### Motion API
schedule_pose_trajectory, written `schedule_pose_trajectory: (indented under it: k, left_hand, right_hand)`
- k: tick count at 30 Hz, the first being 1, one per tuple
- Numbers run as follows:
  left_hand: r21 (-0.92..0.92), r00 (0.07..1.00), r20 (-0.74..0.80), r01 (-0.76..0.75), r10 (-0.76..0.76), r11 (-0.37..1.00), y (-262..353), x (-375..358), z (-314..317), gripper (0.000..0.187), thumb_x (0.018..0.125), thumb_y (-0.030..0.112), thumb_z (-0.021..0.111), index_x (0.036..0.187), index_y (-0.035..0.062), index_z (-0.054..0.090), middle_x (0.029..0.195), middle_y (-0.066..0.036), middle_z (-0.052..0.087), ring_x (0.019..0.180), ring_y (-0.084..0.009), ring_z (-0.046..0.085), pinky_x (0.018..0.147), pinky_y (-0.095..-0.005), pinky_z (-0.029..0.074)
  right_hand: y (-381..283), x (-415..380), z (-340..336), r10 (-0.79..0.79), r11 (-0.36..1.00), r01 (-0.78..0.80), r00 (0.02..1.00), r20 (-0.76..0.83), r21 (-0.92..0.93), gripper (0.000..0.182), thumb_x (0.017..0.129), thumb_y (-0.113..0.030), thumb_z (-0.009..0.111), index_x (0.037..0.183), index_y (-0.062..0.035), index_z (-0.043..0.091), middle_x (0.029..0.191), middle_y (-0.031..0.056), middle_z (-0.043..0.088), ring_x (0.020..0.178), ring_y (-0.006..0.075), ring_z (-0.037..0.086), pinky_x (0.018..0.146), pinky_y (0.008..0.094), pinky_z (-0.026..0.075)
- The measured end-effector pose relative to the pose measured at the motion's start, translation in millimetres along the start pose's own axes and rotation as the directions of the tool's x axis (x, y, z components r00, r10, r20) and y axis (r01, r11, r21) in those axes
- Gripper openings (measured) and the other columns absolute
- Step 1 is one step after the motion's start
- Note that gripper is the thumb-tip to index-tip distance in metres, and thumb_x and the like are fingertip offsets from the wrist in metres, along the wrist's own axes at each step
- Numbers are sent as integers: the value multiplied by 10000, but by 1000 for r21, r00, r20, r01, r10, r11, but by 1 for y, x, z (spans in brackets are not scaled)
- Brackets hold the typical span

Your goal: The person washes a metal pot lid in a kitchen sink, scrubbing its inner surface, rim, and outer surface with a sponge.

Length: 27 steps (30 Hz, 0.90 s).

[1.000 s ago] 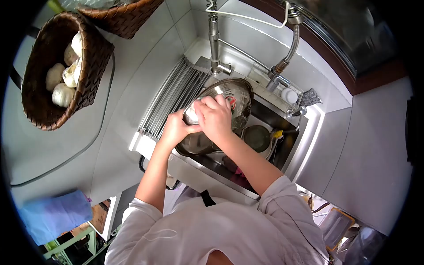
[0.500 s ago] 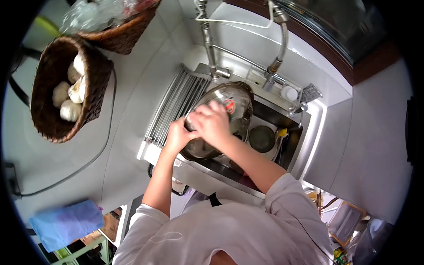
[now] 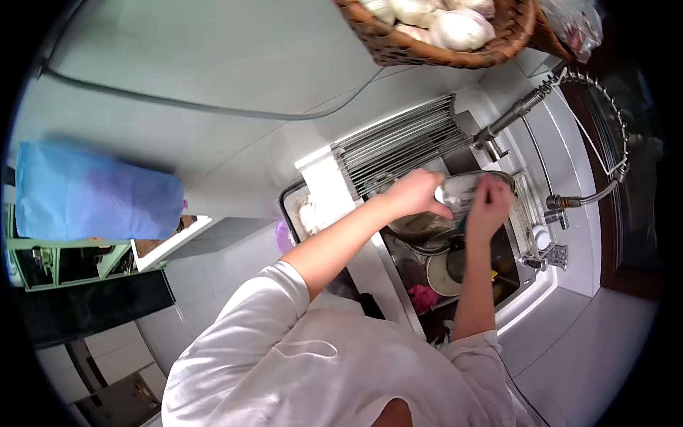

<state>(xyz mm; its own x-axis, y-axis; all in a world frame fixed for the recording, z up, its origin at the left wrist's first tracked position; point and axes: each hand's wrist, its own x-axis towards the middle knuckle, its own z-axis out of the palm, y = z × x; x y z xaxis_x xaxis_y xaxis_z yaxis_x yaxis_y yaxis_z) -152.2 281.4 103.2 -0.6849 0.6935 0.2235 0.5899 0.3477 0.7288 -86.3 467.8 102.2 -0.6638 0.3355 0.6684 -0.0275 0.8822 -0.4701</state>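
Observation:
Over the sink (image 3: 402,274), a glass pot lid (image 3: 457,191) with a dark rim is held tilted. My left hand (image 3: 416,193) grips its near-left side, thumb and fingers closed on it. My right hand (image 3: 491,201) is against the lid's right part, its fingers curled in and slightly smeared by motion. What those fingers hold, if anything, is hidden. Below the hands lie a pale bowl (image 3: 439,276) and a pink cloth (image 3: 423,299), among other dishes partly covered by my right forearm.
A roll-up metal drying rack (image 3: 405,146) covers the sink's left part. Behind stand a spring faucet (image 3: 519,110) and a second tap (image 3: 565,202). A basket of garlic (image 3: 427,55), a grey cable (image 3: 213,109) and a blue cloth-like bundle (image 3: 96,192) are on the counter.
My view has turned to the left, so the sink appears rotated and farther right. The lid is more tilted, and my right hand has moved across to its right part.

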Motion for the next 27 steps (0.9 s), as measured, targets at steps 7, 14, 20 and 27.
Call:
schedule_pose_trajectory:
  k: [7,14,20,27]
  left_hand:
    - [-110,997,37,70,-66,992,6,-4,-14,661,583,455,893,957,-44,674,745,-225,658,730,-384,662,683,-410,530]
    - [19,984,95,150,-151,989,20,4,-18,601,589,408,889,897,-50,650,796,-253,663,768,-400,668,685,-414,536]
    - [-43,957,151,257,-248,966,12,-3,-14,626,584,400,911,919,-56,642,785,-207,675,724,-319,682,679,-381,531]
    - [-113,973,70,228,-221,967,7,-3,-5,592,571,362,935,879,-51,643,764,-147,686,685,-223,669,676,-342,536]
  right_hand:
    - [54,10,2,371,886,-368,928,45,282,115,870,-113,679,931,-35,737,790,95,623,701,257,567,658,379,454]
    - [-40,-15,8,55,993,-54,998,-7,102,58,781,-141,701,790,-89,678,853,54,622,836,295,565,754,434,431]
    - [-13,-2,-1,124,992,-122,990,-60,40,73,793,-208,715,815,-141,733,846,30,639,778,272,564,708,418,444]
    - [47,4,7,467,859,-419,878,-110,295,101,811,-166,697,818,-75,740,812,68,656,744,277,610,694,394,480]
